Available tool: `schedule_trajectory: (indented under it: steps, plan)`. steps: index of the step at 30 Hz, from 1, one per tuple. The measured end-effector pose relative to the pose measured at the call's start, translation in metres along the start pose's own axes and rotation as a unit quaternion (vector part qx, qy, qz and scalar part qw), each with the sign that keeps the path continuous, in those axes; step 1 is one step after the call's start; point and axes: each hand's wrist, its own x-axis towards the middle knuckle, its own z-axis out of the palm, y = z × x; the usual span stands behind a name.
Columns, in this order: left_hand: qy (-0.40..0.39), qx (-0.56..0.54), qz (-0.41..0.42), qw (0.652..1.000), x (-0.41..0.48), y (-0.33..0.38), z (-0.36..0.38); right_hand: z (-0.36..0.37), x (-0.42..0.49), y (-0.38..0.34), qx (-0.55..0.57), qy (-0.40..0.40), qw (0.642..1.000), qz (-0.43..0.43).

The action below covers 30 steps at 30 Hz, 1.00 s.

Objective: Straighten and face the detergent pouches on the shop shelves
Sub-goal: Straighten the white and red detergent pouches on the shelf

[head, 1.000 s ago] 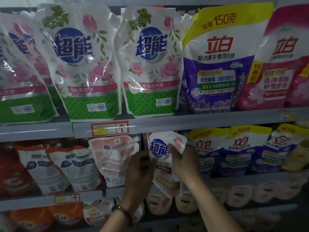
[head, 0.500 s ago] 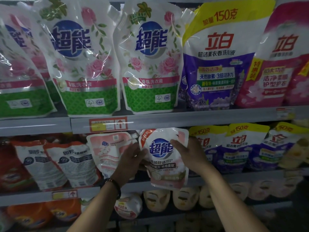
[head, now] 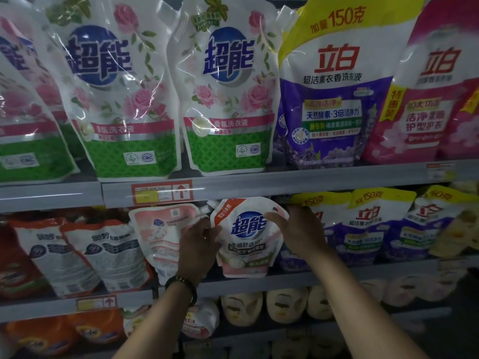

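Head view: upright pink-white detergent pouch (head: 246, 244) stands between left hand (head: 198, 246) and right hand (head: 298, 230), each seemingly pinching one side edge.

Worn on the head, wide-angle, the only view. Faces the shop shelves (head: 51, 195) squarely and from close up, pitched slightly downward. Centres on the upper shelf rail (head: 285, 181), crops the large pouches (head: 228, 99) above it at the top edge, reaches down past the middle shelf rail (head: 404, 271), and bows straight lines near the borders
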Motion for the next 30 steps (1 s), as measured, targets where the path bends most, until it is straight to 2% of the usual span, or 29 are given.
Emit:
schedule_trajectory:
  steps: [7, 14, 18, 20, 22, 26, 28, 30]
  plan:
    - [-0.034, -0.061, -0.026, 0.997, -0.001, -0.008, 0.005, 0.009, 0.009, 0.007, 0.066, -0.031, 0.997, 0.003]
    - [-0.049, -0.094, -0.058, 0.993, 0.0, -0.022, 0.015, 0.018, 0.004, 0.013, 0.031, -0.022, 0.999, 0.008]
    - [-0.068, -0.023, -0.05, 0.996, 0.001, -0.03, 0.021, 0.02, 0.001, 0.01, 0.014, -0.023, 0.999, 0.035]
    - [-0.071, 0.073, -0.032, 0.994, 0.0, -0.021, 0.021, 0.021, 0.001, 0.007, 0.021, -0.019, 0.999, 0.046]
    - [-0.072, 0.188, 0.01, 0.979, -0.001, -0.012, 0.019, 0.021, 0.001, 0.003, 0.047, -0.015, 0.997, 0.055]
    - [-0.104, 0.318, 0.073, 0.939, -0.001, -0.01, 0.019, 0.027, 0.001, 0.009, 0.091, 0.021, 0.995, 0.027]
    - [-0.105, 0.331, 0.082, 0.934, -0.004, -0.007, 0.017, 0.022, -0.006, 0.005, 0.099, 0.048, 0.994, 0.015]
    - [-0.106, 0.304, 0.047, 0.946, -0.007, 0.002, 0.017, 0.02, -0.012, 0.006, 0.081, 0.077, 0.994, 0.0]
